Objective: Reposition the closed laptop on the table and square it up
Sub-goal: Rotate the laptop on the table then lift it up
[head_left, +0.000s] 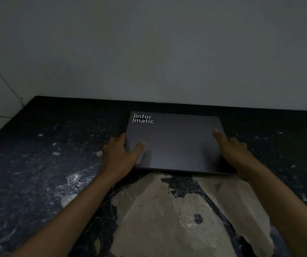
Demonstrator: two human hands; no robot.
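The closed laptop (175, 141) lies flat on the dark table (37, 154), right of the frame's centre, close to the wall (149, 52). The left hand (120, 156) grips its left edge, thumb on the lid. The right hand (236, 151) grips the right edge, thumb laid on top. A white "Informatic" sticker (143, 118) marks the lid's upper-left corner.

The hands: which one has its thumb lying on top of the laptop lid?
The left hand; its thumb lies across the laptop lid, while the right hand points one finger.
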